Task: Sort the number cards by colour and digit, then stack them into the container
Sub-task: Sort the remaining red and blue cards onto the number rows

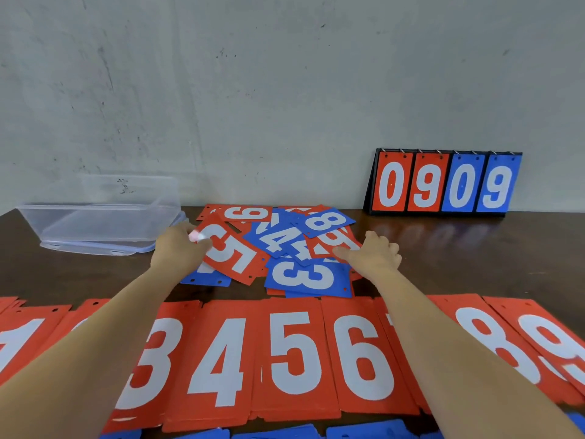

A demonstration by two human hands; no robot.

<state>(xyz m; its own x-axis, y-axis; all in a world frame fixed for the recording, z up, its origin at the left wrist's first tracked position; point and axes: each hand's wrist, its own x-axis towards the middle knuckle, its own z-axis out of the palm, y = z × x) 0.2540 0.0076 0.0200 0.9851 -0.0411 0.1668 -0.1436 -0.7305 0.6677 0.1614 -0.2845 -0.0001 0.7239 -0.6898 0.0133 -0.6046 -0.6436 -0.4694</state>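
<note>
A loose pile of red and blue number cards (278, 245) lies mid-table. My left hand (180, 248) pinches the edge of a red 5 card (234, 251) at the pile's left side. My right hand (370, 255) rests on a red card (332, 240) at the pile's right edge, thumb stretched onto it. A blue 3 card (308, 275) lies at the pile's front. Sorted red piles run along the near edge in a row: 3, red 4 pile (218, 359), 5, 6, 8, 9. The clear plastic container (98, 217) stands at the back left.
A flip scoreboard (443, 182) reading 0909 stands against the wall at the back right. Blue card piles (285, 434) peek in at the bottom edge. The container's lid (95, 247) lies under it. Dark wooden tabletop (474, 255) shows right of the pile.
</note>
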